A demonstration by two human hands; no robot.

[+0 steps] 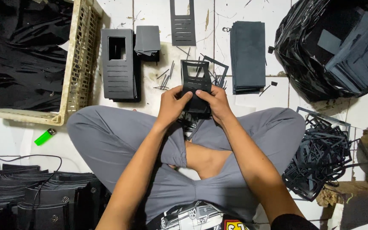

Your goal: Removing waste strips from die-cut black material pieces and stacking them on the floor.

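Hands meet over the lap of a person sitting cross-legged on the white tiled floor (pixel 252 10). The left hand (pixel 172 104) and the right hand (pixel 217 102) both hold a black die-cut sheet (pixel 196 81) with a rectangular window and slots; the fingers of each hand are closed on its lower part, thumbs pressed on its face, and its upper half stands clear above the knuckles. Thin black offcut strips (pixel 165 80) lie on the tiles just beyond it. Farther up sit a stack of punched black panels (pixel 118 64), a small pile of plain black pieces (pixel 147 40), a single slotted panel (pixel 182 23) and a stack of dark rectangular sheets (pixel 248 55). A cream plastic crate (pixel 78 64) of black material stands at the left, with a green lighter (pixel 44 137) near it. A black plastic bag (pixel 320 51) of sheets and a heap of cut-out frames (pixel 320 155) lie at the right.
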